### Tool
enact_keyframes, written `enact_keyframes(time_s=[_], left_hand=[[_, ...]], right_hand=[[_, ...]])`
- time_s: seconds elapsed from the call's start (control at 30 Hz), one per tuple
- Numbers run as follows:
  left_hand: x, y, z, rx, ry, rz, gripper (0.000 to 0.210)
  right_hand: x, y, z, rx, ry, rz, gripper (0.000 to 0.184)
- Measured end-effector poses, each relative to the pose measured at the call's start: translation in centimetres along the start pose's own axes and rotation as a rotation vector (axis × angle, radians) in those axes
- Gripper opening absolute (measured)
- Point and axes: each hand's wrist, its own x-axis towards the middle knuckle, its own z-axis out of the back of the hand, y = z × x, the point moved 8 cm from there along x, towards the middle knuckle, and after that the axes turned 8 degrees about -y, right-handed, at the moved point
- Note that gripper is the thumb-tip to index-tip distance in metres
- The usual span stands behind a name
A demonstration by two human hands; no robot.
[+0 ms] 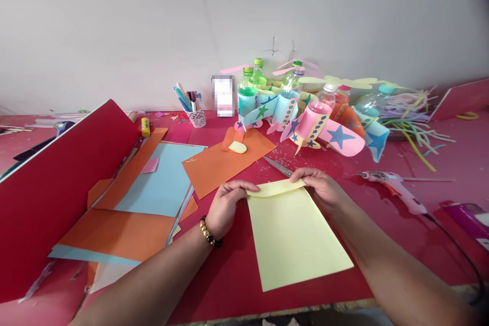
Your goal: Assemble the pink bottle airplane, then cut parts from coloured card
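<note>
A sheet of pale yellow paper (298,239) lies on the red table in front of me, its far edge folded over into a narrow strip. My left hand (229,204) pinches the left end of that fold between thumb and fingers. At the strip's right end, my right hand (319,186) grips the paper the same way. Just beyond the fold lie scissors (278,165), their handles hidden behind the paper and my right hand. An orange sheet (214,168) rests farther off, with a small rounded yellow piece (237,147) on top.
Stacked orange and blue paper (153,188) lies at left beside a slanted red board (64,198). A cup of pens (197,117) and decorated bottle planes (313,119) stand at the back. At right are a glue gun (397,191) with its cord and a purple package (468,219).
</note>
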Motion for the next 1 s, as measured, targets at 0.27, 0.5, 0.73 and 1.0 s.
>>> enact_keyframes(time_s=[0.27,0.5,0.73,1.0], left_hand=[[-0.1,-0.4,0.2,0.069,-0.036,-0.063,0.021],[0.0,0.0,0.5,-0.027,-0.026,-0.005,0.018],[0.0,-0.1,0.0,0.008,-0.022,0.007,0.025],[0.0,0.1,-0.4,0.008,0.034,0.039,0.039]], right_hand=[[0.3,0.2,0.3,-0.082,-0.024,0.074,0.014],[0.1,0.7,0.7,-0.250,-0.014,0.198,0.022],[-0.7,2.0,-0.3,-0.450,0.024,0.382,0.024],[-0.7,2.0,-0.4,-0.429,0.046,0.393,0.025]])
